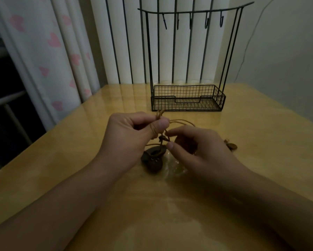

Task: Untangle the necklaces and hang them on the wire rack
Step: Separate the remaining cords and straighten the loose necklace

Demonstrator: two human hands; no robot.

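Just above the yellow worktop [260,133], near its middle, we see both hands working the tangled brown cord necklaces [162,137] — the left hand [134,136] has its fingers curled round a bunch of cord, a loop poking out above the thumb, while the right hand [193,147] pinches a strand beside the knot between thumb and forefinger. Dark pendants [153,160] rest on the worktop under the hands, wooden beads [230,144] just right of the right hand; we note the black wire rack [188,100] upright behind — hooks bare.
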